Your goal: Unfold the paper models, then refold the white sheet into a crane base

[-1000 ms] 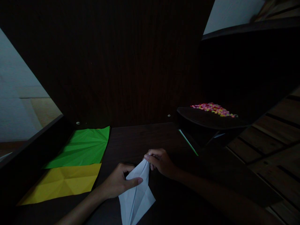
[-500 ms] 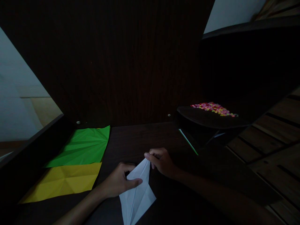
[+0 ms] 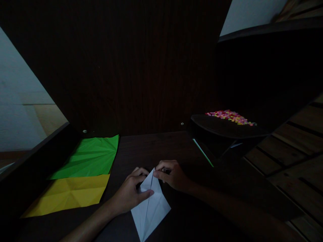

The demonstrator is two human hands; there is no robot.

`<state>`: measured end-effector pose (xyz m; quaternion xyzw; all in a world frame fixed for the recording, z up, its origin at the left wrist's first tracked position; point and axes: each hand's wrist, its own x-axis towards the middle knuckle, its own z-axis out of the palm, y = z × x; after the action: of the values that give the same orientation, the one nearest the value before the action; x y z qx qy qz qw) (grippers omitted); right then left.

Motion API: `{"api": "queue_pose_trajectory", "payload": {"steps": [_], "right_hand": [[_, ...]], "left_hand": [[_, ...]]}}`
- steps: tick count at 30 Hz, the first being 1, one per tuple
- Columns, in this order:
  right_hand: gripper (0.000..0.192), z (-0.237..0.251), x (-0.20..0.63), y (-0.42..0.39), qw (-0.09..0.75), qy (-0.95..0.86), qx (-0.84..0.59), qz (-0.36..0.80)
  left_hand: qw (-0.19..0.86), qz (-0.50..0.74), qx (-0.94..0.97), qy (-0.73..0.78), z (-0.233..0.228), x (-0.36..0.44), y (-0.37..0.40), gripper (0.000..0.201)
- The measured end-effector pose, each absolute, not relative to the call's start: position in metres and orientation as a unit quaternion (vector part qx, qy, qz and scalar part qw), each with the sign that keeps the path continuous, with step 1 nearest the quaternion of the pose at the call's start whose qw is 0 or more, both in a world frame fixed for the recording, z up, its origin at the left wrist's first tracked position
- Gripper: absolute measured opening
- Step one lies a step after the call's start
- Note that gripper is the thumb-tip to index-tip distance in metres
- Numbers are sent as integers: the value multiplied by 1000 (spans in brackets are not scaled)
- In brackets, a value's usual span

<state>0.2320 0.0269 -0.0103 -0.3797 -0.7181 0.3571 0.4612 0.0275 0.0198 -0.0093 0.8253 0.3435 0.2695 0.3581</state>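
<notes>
**White paper pinched at its far tip**

You worked at a dark wooden desk (image 3: 151, 148) set against a dark panel, in a dim room. At its left edge lay a creased green sheet (image 3: 88, 158) with a creased yellow sheet (image 3: 68, 195) touching its near side. A dark tray (image 3: 222, 127) of coloured bits stood to your right. The folded white paper (image 3: 150, 208) lay between your hands, kite-shaped, its long axis running away from you, one tip near you, the other far. Your left hand (image 3: 130, 193) pressed its left edge, thumb flat on it. Your right hand (image 3: 171, 174) pinched the far tip, fingers closed on it.
</notes>
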Motion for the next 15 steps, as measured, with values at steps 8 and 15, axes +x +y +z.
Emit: {"api": "queue_pose_trajectory", "payload": {"steps": [8,15], "right_hand": [[30,-10,232,26,459,-765,-332,307],[25,-9,232,25,467,-764,-338,290]], "left_hand": [[317,278,838,346,-16,29,21,7],[327,280,842,324,-17,27,21,20]]}}
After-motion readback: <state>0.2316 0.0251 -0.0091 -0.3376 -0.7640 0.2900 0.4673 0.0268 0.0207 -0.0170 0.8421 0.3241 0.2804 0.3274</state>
